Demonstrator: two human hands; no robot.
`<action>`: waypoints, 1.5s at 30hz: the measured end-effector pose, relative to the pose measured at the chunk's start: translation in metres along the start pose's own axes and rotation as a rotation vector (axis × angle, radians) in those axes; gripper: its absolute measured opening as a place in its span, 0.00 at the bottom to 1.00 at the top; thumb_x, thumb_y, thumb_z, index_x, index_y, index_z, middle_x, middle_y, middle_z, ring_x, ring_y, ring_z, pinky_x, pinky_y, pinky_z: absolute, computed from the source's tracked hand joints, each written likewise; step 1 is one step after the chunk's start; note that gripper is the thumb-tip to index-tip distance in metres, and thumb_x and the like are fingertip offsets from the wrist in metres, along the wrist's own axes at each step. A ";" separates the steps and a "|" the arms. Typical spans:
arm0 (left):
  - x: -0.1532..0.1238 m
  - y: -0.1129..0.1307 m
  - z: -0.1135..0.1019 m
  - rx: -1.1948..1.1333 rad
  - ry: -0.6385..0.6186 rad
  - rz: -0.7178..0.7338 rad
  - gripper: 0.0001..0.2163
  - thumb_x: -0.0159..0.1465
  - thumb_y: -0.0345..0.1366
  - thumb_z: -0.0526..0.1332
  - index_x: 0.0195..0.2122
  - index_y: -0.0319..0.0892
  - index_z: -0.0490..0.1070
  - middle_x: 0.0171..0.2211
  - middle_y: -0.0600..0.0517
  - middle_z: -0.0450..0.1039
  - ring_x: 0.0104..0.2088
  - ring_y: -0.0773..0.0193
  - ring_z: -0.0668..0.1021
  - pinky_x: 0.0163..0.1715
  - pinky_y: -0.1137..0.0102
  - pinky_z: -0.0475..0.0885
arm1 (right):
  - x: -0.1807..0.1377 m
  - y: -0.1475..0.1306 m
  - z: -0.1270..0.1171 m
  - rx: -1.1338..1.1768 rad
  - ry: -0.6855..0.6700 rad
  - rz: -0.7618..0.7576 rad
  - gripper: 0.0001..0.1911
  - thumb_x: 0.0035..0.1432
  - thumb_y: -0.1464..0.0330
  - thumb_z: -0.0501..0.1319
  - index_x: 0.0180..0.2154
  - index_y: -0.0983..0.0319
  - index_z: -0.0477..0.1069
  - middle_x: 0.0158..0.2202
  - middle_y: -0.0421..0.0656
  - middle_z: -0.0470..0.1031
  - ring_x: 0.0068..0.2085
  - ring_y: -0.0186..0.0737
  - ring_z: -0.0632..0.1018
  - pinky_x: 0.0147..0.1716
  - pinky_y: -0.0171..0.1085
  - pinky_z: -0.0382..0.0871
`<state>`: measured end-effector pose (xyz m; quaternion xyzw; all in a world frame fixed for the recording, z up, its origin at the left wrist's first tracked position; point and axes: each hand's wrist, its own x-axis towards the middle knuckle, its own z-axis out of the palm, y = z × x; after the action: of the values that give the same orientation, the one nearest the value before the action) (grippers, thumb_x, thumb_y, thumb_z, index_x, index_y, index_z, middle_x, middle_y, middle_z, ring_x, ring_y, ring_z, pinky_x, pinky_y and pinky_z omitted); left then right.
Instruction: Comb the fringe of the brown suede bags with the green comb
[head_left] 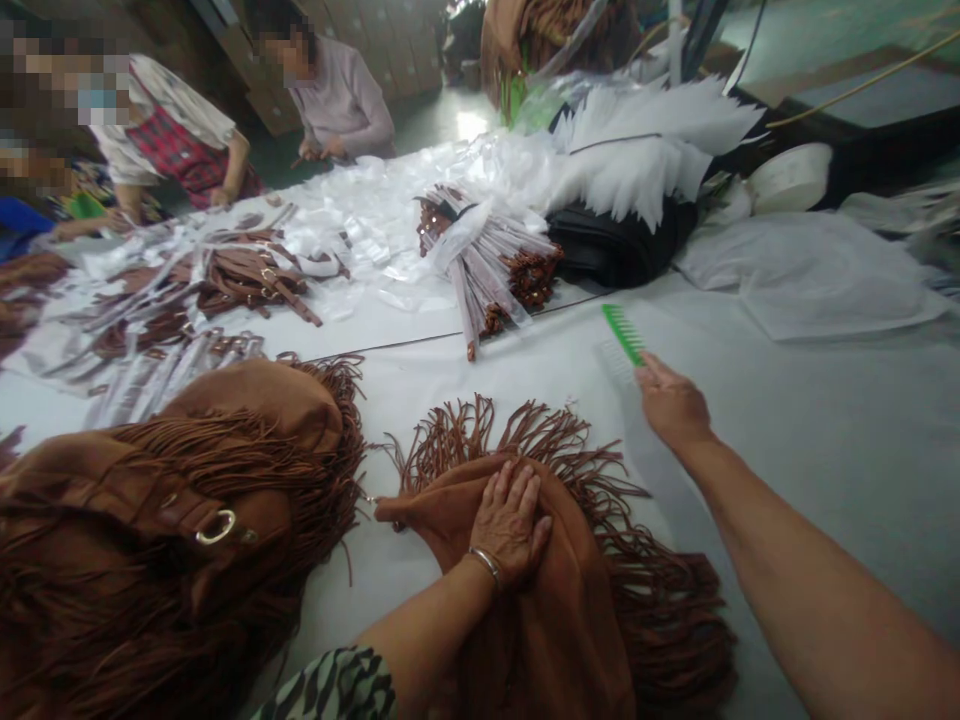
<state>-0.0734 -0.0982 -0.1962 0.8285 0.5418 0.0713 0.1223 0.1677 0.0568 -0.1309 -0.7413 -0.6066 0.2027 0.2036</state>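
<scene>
Hands first: the left hand (pixel 510 520), a bangle on its wrist, lay flat with fingers spread on a brown fringed suede bag (pixel 555 600), pressing it to the white worktop (pixel 787 420) without gripping. That bag sat at the near edge, its fringe (pixel 517 430) fanned out above and to the right of the hand. Further right, the right hand (pixel 671 405) was stretched out and closed on a green comb (pixel 624 333), teeth held just above the worktop, well apart from the bag.

At far left lay a pile of similar fringed bags (pixel 172 520) with a metal ring. Beyond, wrapped brown straps (pixel 487 260) lay among clear plastic sleeves. Co-workers (pixel 337 100) sat at the far side.
</scene>
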 end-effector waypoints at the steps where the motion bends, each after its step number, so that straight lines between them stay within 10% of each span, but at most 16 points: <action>1: 0.000 0.000 0.000 0.000 -0.002 0.000 0.26 0.65 0.47 0.45 0.61 0.42 0.53 0.64 0.55 0.47 0.64 0.52 0.46 0.62 0.55 0.51 | -0.002 -0.001 -0.009 0.053 0.053 -0.010 0.26 0.63 0.59 0.43 0.59 0.58 0.59 0.58 0.46 0.63 0.57 0.49 0.66 0.55 0.49 0.59; 5: -0.001 -0.001 0.003 0.009 0.005 -0.018 0.25 0.65 0.45 0.46 0.61 0.40 0.55 0.63 0.53 0.49 0.64 0.52 0.47 0.62 0.56 0.50 | -0.074 -0.004 -0.024 0.298 -0.088 -0.085 0.25 0.61 0.60 0.48 0.57 0.61 0.63 0.56 0.43 0.65 0.58 0.43 0.65 0.59 0.42 0.56; 11: -0.004 -0.002 0.009 0.006 0.033 -0.005 0.26 0.64 0.45 0.49 0.60 0.37 0.56 0.62 0.50 0.52 0.63 0.49 0.49 0.60 0.54 0.50 | -0.282 0.008 0.007 0.381 -0.271 0.294 0.25 0.63 0.59 0.46 0.57 0.61 0.62 0.55 0.43 0.67 0.56 0.40 0.67 0.57 0.42 0.60; 14: -0.006 -0.004 0.011 0.006 0.059 0.006 0.26 0.64 0.45 0.48 0.60 0.37 0.56 0.62 0.49 0.52 0.63 0.49 0.49 0.59 0.55 0.51 | -0.334 0.031 0.020 0.238 -0.220 0.381 0.24 0.63 0.60 0.46 0.59 0.57 0.59 0.55 0.41 0.67 0.56 0.40 0.67 0.56 0.43 0.61; 25: -0.009 -0.002 0.010 0.034 0.090 0.018 0.26 0.64 0.46 0.46 0.60 0.36 0.55 0.61 0.46 0.53 0.63 0.50 0.49 0.60 0.55 0.49 | -0.242 0.139 -0.032 -0.420 -0.134 0.288 0.22 0.64 0.60 0.47 0.59 0.52 0.58 0.49 0.44 0.73 0.45 0.42 0.76 0.45 0.39 0.68; 35: -0.006 -0.008 0.007 -0.073 0.150 0.033 0.24 0.63 0.43 0.48 0.57 0.36 0.58 0.57 0.44 0.60 0.62 0.51 0.52 0.59 0.55 0.52 | -0.281 0.081 -0.061 -0.586 0.062 0.129 0.23 0.64 0.57 0.45 0.58 0.53 0.61 0.32 0.46 0.75 0.31 0.40 0.76 0.27 0.34 0.63; 40: 0.008 0.013 -0.034 -0.243 0.361 0.166 0.19 0.62 0.39 0.51 0.52 0.37 0.62 0.52 0.44 0.65 0.59 0.56 0.60 0.62 0.56 0.49 | -0.311 0.058 -0.054 -0.512 0.158 0.083 0.24 0.64 0.57 0.45 0.58 0.56 0.62 0.29 0.45 0.74 0.28 0.38 0.74 0.26 0.33 0.61; 45: 0.037 0.085 -0.063 -0.620 -0.175 0.164 0.26 0.54 0.39 0.61 0.54 0.38 0.61 0.45 0.45 0.70 0.47 0.58 0.71 0.52 0.61 0.64 | -0.314 0.041 -0.040 -0.393 0.217 0.047 0.24 0.64 0.57 0.46 0.59 0.57 0.59 0.29 0.44 0.74 0.29 0.38 0.75 0.27 0.33 0.63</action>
<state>0.0003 -0.0889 -0.1128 0.7956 0.4133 0.1711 0.4085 0.1657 -0.2616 -0.1034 -0.7979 -0.5918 0.0043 0.1145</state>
